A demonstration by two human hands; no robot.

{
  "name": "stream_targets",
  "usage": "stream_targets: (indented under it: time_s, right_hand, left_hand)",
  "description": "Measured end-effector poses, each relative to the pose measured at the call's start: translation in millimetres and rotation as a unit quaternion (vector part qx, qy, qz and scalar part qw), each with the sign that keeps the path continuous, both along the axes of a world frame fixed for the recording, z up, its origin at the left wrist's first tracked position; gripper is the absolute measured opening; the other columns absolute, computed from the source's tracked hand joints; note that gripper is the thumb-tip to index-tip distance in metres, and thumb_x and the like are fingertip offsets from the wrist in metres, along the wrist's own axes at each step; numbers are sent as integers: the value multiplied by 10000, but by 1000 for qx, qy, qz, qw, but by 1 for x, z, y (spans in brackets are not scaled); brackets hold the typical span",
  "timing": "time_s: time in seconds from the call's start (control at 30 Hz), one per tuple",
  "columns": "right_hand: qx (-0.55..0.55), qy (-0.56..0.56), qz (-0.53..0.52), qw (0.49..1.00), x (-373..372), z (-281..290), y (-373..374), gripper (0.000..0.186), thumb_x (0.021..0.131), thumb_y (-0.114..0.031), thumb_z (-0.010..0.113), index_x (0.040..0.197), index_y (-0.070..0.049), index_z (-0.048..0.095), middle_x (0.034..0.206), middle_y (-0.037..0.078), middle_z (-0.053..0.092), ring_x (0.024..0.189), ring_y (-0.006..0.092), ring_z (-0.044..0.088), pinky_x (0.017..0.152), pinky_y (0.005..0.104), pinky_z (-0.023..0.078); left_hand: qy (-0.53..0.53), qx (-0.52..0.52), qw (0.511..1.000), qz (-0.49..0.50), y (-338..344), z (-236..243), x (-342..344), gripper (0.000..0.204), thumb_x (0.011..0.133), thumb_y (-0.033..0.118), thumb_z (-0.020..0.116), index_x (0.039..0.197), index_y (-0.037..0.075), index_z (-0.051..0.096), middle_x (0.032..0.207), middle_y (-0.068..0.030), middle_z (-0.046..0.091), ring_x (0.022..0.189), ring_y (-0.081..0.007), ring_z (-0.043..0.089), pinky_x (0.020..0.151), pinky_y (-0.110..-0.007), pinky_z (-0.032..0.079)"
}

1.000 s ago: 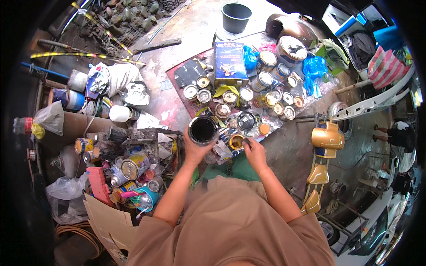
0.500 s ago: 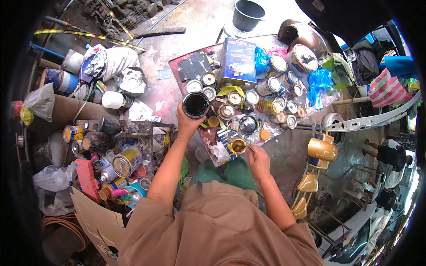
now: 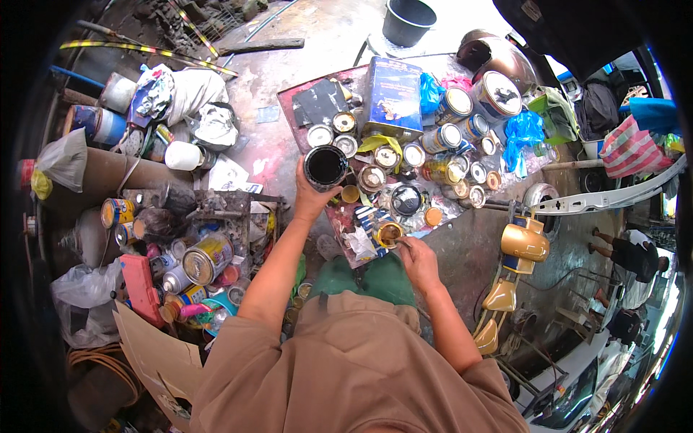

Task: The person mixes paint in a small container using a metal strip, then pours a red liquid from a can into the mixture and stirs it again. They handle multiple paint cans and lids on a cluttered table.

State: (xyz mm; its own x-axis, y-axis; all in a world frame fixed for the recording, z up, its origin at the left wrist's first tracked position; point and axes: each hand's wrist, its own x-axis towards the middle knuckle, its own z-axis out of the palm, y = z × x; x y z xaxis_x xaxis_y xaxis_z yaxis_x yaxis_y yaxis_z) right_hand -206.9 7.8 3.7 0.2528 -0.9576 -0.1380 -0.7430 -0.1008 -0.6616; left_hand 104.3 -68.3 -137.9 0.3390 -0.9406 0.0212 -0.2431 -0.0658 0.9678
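Note:
My left hand [image 3: 312, 196] is wrapped round a can of black paint [image 3: 325, 167], holding it up over the left part of the cluttered table [image 3: 285, 101]. In my right hand [image 3: 420, 261] is the handle end of a thin stirring stick [image 3: 398, 241], pinched between the fingers. Its other end reaches into an open can of gold-brown paint [image 3: 388, 232] at the table's near edge. Just beyond that can are a dark-lidded can [image 3: 406, 200] and a small orange lid [image 3: 432, 216]. A crumpled white paper [image 3: 359, 244] lies beside it on the left.
A large blue rectangular tin [image 3: 393, 97] and several paint cans cover the far side. Gold-painted parts [image 3: 525, 244] hang at the right. More cans and a red case [image 3: 141, 289] crowd the left. A black bucket [image 3: 408, 22] stands beyond; a person [image 3: 635, 252] is far right.
The can of black paint has shifted slightly right and up in my left hand. My right hand stays nearly in place with the stick in the gold-brown paint.

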Motion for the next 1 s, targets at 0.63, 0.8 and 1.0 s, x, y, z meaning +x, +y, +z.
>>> stream_targets:
  time_s: [0.63, 0.8, 1.0]
  right_hand:
    - [-28, 7, 11, 1000, -8, 0, -13, 172, 961, -60, 678, 1129, -59, 716, 1065, 169, 738, 998, 382, 711, 842, 443, 568]
    - [-7, 28, 65, 997, -16, 0, -13, 165, 953, -42, 682, 1114, -44, 717, 1065, 169, 737, 1010, 381, 709, 863, 441, 563]
    - [-6, -18, 49, 999, -13, -1, -13, 162, 947, -52, 692, 1107, -46, 719, 1055, 165, 739, 1013, 392, 703, 869, 445, 561]
  left_hand:
    - [-173, 85, 960, -202, 114, 13, -135, 1072, 679, 296, 961, 1535, 58, 362, 1523, -148, 425, 1410, -403, 361, 1214, -506, 321]
    - [-189, 45, 956, -219, 99, -5, -143, 1003, 638, 269, 982, 1466, 95, 445, 1478, -122, 493, 1373, -375, 432, 1177, -479, 371]
    - [-183, -26, 964, -189, 87, -13, -147, 850, 632, 279, 976, 1346, 103, 550, 1374, -93, 592, 1263, -347, 521, 1094, -459, 431]
